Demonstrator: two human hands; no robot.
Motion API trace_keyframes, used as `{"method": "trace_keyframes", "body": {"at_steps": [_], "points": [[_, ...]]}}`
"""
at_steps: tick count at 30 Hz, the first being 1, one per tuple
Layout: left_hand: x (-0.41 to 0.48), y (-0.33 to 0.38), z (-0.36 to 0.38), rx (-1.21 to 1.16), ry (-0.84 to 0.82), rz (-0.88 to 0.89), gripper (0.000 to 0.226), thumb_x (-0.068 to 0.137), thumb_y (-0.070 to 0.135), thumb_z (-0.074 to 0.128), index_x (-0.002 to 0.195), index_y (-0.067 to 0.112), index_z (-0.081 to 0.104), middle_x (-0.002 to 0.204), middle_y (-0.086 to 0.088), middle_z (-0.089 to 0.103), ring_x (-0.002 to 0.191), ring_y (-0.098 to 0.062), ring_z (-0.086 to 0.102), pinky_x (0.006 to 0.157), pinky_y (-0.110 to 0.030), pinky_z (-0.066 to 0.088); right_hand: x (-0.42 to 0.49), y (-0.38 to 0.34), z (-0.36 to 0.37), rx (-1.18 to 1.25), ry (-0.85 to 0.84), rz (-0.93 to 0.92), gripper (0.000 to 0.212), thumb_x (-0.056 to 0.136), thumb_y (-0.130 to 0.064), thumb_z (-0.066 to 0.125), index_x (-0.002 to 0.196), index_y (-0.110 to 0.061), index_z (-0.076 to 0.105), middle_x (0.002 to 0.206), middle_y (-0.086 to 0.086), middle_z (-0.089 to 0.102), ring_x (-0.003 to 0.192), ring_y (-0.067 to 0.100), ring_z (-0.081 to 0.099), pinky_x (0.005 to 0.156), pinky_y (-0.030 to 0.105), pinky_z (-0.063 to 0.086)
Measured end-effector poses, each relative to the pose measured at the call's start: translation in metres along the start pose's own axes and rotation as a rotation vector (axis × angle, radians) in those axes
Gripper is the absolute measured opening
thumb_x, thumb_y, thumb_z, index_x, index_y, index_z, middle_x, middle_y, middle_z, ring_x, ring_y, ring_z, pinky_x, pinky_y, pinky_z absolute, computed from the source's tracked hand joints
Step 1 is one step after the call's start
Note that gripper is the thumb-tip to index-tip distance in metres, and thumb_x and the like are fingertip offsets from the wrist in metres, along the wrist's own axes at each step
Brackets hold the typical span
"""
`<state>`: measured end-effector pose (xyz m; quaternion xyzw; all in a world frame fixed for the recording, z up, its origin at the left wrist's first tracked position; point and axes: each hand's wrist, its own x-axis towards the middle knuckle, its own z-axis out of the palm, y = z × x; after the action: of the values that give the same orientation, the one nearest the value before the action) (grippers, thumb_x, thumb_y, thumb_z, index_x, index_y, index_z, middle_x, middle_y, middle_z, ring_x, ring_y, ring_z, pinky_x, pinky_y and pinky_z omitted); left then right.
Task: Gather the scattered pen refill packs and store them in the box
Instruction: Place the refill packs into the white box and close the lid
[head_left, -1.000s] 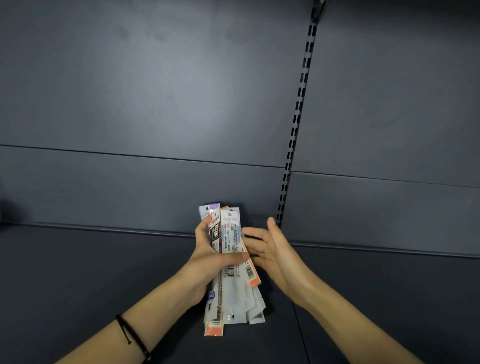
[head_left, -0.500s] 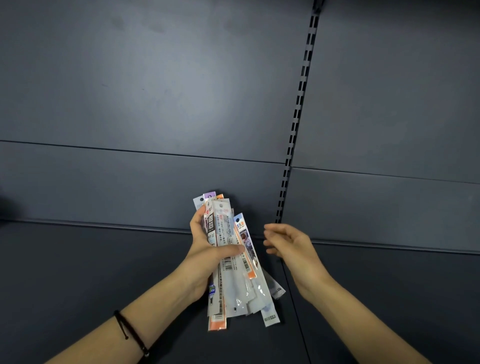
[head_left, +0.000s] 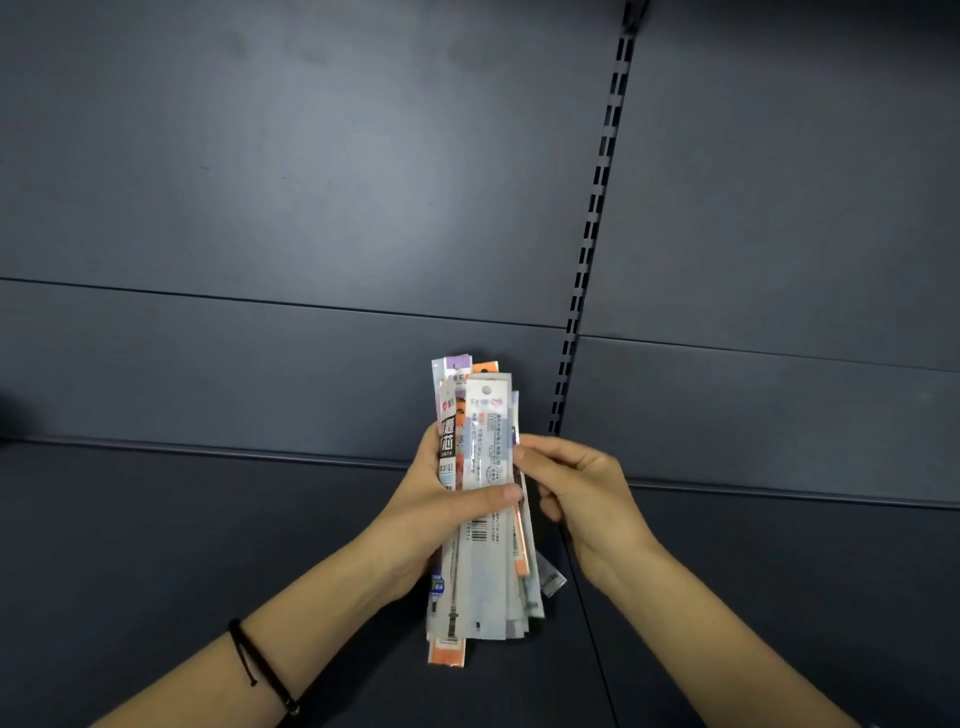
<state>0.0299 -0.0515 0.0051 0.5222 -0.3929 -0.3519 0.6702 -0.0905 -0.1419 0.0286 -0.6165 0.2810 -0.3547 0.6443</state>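
A bundle of several pen refill packs (head_left: 483, 452), long clear sleeves with white, orange and purple headers, stands upright above the dark shelf. My left hand (head_left: 441, 514) grips the bundle around its middle, thumb across the front pack. My right hand (head_left: 576, 488) touches the bundle's right edge, fingers curled against the packs. The lower ends fan out slightly, one grey pack (head_left: 549, 577) sticking out to the right. No box is in view.
A dark grey shelf surface (head_left: 182, 545) lies under the hands, with a seam running down right of centre. Behind it rises a dark back panel (head_left: 311, 182) with a slotted vertical upright (head_left: 597, 208). A black cord circles my left wrist (head_left: 254, 665).
My right hand has come back from the right and closed against the bundle's right edge. The fanned packs are now squared into a tighter stack, held a little higher.
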Motion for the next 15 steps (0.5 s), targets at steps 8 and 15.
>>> {"method": "trace_keyframes", "body": {"at_steps": [8,15], "points": [[0.000,0.032,-0.008,0.172,0.086,0.330,0.067,0.072,-0.010,0.074,0.117,0.030,0.044,0.105,0.008,0.065,0.096,-0.005,0.066,0.073,-0.019,0.054,-0.011,-0.040,0.024,0.015,-0.120,-0.203,0.014,0.089,-0.012,0.064,0.097,-0.013,0.075,0.074,-0.009,0.072,0.053,-0.007,0.057,0.047,0.007,0.039],[0.001,0.025,-0.018,0.246,0.136,0.418,0.062,0.074,-0.008,0.074,0.113,0.031,0.045,0.103,0.006,0.067,0.096,-0.013,0.069,0.067,-0.034,0.059,-0.001,-0.043,0.029,-0.127,-0.125,-0.390,0.006,0.084,-0.010,0.070,0.089,-0.012,0.072,0.079,-0.005,0.072,0.055,-0.003,0.055,0.047,0.014,0.041]]}}
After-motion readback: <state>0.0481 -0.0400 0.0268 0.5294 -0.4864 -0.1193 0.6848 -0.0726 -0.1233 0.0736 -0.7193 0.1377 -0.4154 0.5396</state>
